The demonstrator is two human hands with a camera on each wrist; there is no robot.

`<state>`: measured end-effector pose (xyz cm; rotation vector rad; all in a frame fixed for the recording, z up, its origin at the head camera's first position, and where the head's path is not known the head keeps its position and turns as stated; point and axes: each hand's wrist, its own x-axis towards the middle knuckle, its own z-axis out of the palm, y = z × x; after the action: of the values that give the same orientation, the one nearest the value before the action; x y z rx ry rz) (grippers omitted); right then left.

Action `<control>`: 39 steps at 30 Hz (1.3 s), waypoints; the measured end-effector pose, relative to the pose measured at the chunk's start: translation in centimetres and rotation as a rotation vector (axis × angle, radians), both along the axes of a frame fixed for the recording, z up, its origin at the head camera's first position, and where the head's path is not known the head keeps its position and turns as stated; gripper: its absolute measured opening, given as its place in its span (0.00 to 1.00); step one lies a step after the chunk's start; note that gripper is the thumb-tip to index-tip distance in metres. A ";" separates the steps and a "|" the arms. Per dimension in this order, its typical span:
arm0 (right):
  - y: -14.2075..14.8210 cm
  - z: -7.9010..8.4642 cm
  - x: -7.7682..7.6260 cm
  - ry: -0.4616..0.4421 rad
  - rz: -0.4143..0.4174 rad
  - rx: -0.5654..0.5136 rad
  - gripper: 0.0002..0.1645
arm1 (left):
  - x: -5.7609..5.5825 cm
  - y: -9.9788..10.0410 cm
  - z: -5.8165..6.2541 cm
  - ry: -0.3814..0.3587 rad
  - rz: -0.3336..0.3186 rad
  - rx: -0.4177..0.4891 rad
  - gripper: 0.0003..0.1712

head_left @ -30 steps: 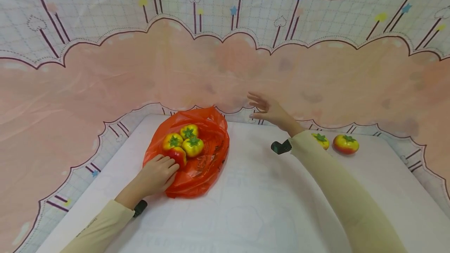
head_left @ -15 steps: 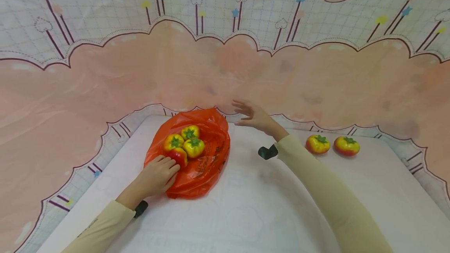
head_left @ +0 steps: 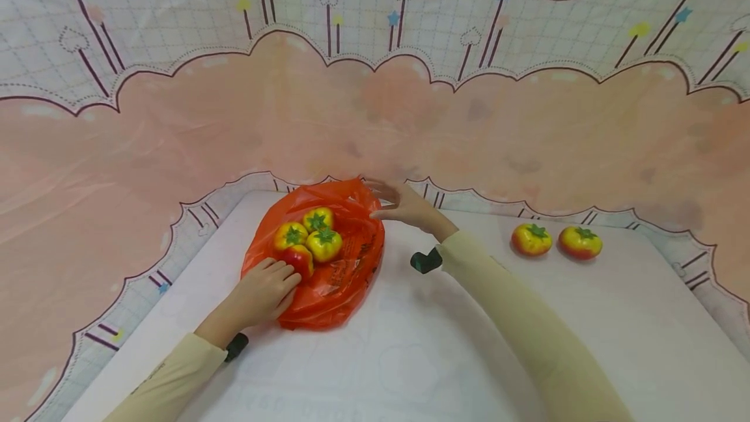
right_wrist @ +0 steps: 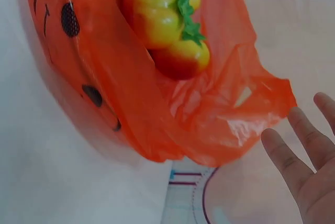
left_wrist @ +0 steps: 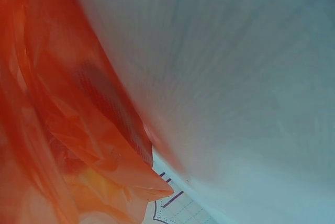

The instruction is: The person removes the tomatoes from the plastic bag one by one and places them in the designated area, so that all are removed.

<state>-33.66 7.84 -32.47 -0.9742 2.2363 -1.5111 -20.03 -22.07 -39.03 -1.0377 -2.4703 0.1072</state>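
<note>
A red plastic bag (head_left: pixel 351 279) lies spread on the white table, its mouth facing up. Inside sit several red-and-yellow persimmons (head_left: pixel 324 245) with green leafy tops. My left hand (head_left: pixel 263 292) grips the bag's near-left rim, fingers curled over it beside the reddest persimmon (head_left: pixel 297 259). The left wrist view has only the bag's folds (left_wrist: pixel 78 109), not the hand. At the bag's far-right edge is my right hand (head_left: pixel 410 204), its fingers spread; in the right wrist view those fingers (right_wrist: pixel 285 156) are extended close to the bag's corner (right_wrist: pixel 282 96), holding nothing.
Two more persimmons, a left one (head_left: pixel 531 239) and a right one (head_left: pixel 580 242), stand side by side at the table's back right. A patterned pink-and-white cloth (head_left: pixel 469 129) hangs behind the white table (head_left: pixel 398 357).
My right hand has moved left, from above the back of the table to the bag's far-right edge. The left hand has stayed at the rim, and the bag lies as before.
</note>
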 end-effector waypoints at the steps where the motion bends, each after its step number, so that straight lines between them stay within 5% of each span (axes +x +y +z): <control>1: -0.2 -0.1 0.0 -0.003 0.012 -0.010 0.45 | 0.0 0.0 0.0 -0.002 0.001 0.000 0.12; 39: -6.4 -4.6 0.2 -0.080 0.047 -0.016 0.36 | 0.0 -0.2 -0.1 -0.025 0.010 -0.009 0.12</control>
<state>-33.46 1.40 -37.06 -0.9472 2.1349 -1.5222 -20.05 -22.23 -39.09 -1.0371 -2.4993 0.1096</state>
